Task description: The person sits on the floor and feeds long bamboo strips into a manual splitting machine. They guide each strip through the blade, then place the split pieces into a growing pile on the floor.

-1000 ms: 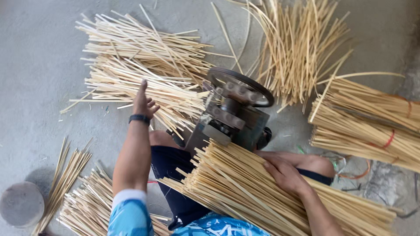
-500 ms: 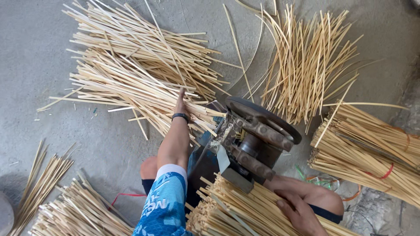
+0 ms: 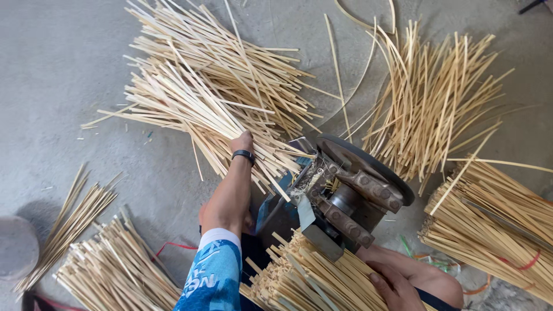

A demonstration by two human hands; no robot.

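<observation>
A grey concrete floor (image 3: 63,86) is seen from above, spread with heaps of pale split bamboo strips; the broadest heap, a loose pile of flat strips (image 3: 201,86), is fanned out at upper left, its near ends reaching the machine; a second loose fan of thinner, yellower strips (image 3: 432,103) is spread at upper right; a tied bundle (image 3: 489,230) bound with a red band is laid at the right edge; a shorter stack of cut strips (image 3: 115,270) is lying at lower left, with a thin sheaf (image 3: 69,224) just beside it, and a grey round container (image 3: 14,247) is cut off by the left border.

In the middle a dark metal splitting machine (image 3: 345,196) with a round wheel and bolted arms is set on the floor, fibres caught at its mouth; a bundle of strips (image 3: 311,282) is rested across the lap, just below the machine.

The left hand (image 3: 242,143), a black band at its wrist, is stretched forward into the near ends of the flat pile and is closed around several strips there; the fingers are hidden among them. The right hand (image 3: 394,288) is laid on the lap bundle, fingers curled over its strips, pressing on them.
</observation>
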